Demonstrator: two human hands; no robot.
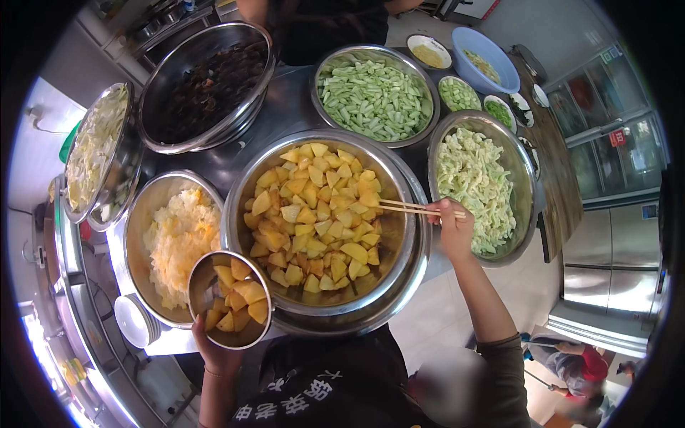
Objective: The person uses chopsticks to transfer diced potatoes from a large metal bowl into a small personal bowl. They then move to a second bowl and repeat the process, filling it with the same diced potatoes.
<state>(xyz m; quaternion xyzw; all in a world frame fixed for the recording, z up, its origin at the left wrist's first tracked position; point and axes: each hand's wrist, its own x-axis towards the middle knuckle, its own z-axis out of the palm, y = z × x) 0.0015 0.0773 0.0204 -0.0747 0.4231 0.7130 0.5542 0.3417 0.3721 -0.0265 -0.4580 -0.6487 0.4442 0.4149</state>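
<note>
A large steel basin (398, 251) of golden potato chunks (316, 214) stands before me, nested in another basin. My right hand (455, 227) grips a pair of wooden chopsticks (409, 208), whose tips touch chunks at the basin's right side. At the lower left, my left hand (217, 350) holds a small steel bowl (267, 321) by its side and rim; it contains several potato chunks (235, 299). This bowl overlaps the near-left rim of the big basin in the view. Behind it is a steel basin (134, 267) of pale shredded food with orange bits (182, 246).
Around the table are basins of dark fungus-like pieces (214, 91), chopped green stalks (374, 99), cauliflower (473, 187) and shredded cabbage (99, 150). White bowls (134, 321) are stacked lower left. A blue plastic basin (511, 69) stands back right. Another person (334, 27) is opposite.
</note>
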